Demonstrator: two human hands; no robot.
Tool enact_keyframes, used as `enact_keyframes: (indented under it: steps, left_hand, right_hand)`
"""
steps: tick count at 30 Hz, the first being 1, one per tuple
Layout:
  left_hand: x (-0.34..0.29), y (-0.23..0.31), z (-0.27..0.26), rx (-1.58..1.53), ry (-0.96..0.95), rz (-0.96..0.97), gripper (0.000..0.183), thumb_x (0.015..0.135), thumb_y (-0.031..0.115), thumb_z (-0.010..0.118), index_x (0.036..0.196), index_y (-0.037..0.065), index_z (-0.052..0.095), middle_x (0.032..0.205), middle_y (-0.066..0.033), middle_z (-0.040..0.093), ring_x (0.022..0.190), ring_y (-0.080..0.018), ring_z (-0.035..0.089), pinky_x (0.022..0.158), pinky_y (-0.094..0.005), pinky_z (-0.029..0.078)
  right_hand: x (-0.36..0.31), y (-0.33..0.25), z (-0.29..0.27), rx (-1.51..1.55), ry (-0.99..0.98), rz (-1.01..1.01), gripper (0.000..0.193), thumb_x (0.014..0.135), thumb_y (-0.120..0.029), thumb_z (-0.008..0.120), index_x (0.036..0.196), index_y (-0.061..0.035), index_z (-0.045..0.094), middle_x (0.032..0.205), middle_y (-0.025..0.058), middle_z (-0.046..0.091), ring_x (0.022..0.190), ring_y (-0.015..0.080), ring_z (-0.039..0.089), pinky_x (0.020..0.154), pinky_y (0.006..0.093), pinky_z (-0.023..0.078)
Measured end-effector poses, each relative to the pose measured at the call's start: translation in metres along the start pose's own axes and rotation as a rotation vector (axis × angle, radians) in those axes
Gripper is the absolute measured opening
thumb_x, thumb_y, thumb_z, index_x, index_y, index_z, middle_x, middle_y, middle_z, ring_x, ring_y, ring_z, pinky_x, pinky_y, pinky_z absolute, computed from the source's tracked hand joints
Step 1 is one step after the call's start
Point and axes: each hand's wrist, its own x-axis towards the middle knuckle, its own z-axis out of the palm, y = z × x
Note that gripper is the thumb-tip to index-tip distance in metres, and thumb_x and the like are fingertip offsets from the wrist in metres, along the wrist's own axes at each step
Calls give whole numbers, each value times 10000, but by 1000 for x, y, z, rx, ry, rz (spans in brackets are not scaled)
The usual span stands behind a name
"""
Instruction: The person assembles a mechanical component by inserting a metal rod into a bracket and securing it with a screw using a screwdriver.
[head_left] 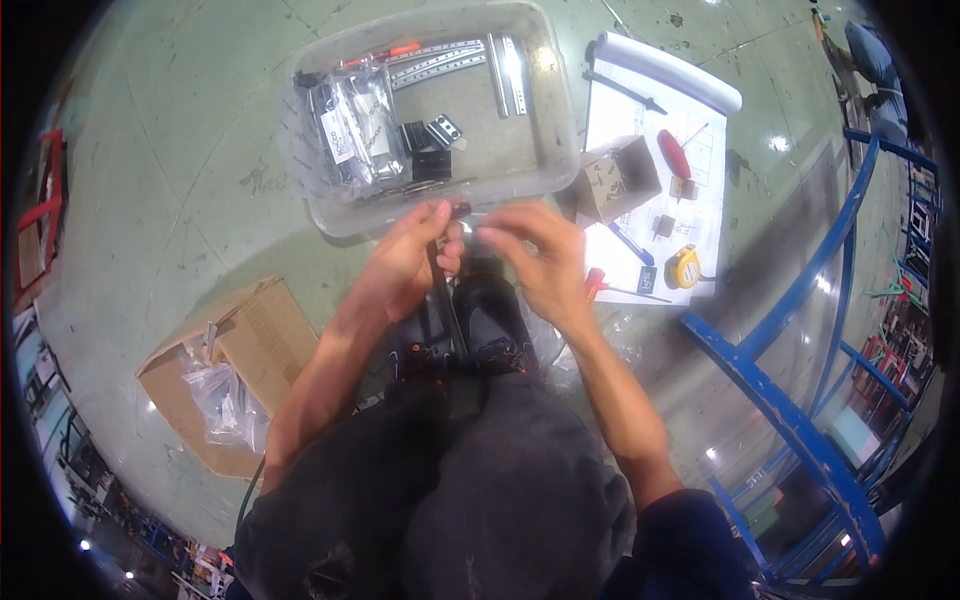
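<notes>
Between the knees, just below the near rim of the clear plastic bin (560, 150), both hands are brought together over the black shoes (490, 310). A thin dark rod (447, 310) is pinched at its top end by the left hand (405, 265), fingers narrowed around it; the rod runs down between the shoes. The right hand (535, 260) is curled, fingertips closed on a small shiny part (467, 228) at the rod's top (too small to identify). The two hands are nearly touching at the fingertips, right at the bin's near edge.

Bin contents: bagged hardware (355, 130) at its left side, metal rails (505, 70) along the far and right walls, small black blocks (430, 150) mid-floor. Bare bin floor is seen right of centre.

Right of the bin, a small open cardboard box (615, 180) is set on the edge of a white drawing sheet (690, 90). On the sheet: red-handled screwdriver (674, 153), yellow tape measure (684, 266), a second red-handled tool (600, 285) just beside the right wrist. Room on that side is tight, bounded further out by a blue steel frame (770, 390).

Left side: a larger cardboard box (255, 330) holding plastic bags, near the left elbow. Open green floor (170, 170) is seen beyond it and left of the bin (most free room is there).
</notes>
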Motion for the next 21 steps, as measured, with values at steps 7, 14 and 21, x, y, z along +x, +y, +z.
enact_keyframes:
  steps: [7,14,21]
  left_hand:
    - [-14,-8,-5,-175,-136,-171,211,1006,248,552,1094,63,503,940,-13,513,761,-70,482,522,-151,363]
    - [-20,-17,-1,217,124,-109,252,981,198,594,1171,32,587,1016,-67,653,940,-126,633,788,-272,551]
    - [-8,-28,-27,457,46,-111,232,975,199,600,1116,16,589,973,-67,634,866,-120,607,761,-247,503]
  right_hand:
    - [0,10,17,34,-31,-9,145,785,25,719,928,6,708,903,109,690,814,217,686,694,305,534]
    - [-12,14,8,-20,-88,-71,149,753,25,740,896,0,704,887,105,671,790,242,681,676,313,537]
    - [-37,29,15,-59,-26,-168,158,757,0,743,908,-3,700,925,94,667,786,248,677,668,320,539]
